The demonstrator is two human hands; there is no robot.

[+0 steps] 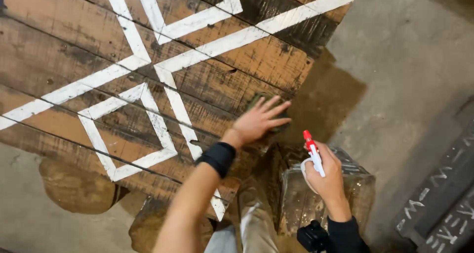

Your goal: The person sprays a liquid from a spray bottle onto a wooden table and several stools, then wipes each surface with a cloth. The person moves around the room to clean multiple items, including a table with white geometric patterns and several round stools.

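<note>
My left hand (259, 120) lies flat, fingers spread, pressing a dark green pad (281, 127) onto the wet right edge of a worn wooden tabletop (59, 55) painted with white diamond lines. A black band wraps that wrist. My right hand (326, 174) is shut on a white spray bottle with a red nozzle (312, 151), held upright just right of the tabletop's edge, over a wet stump-like wooden block (358, 189).
Grey concrete floor (410, 50) lies to the right, darkened by a wet patch (326, 95) beside the wood. A dark board with chalk marks (444, 198) sits at the lower right. Wet stains spread on the floor at the lower left (74, 186).
</note>
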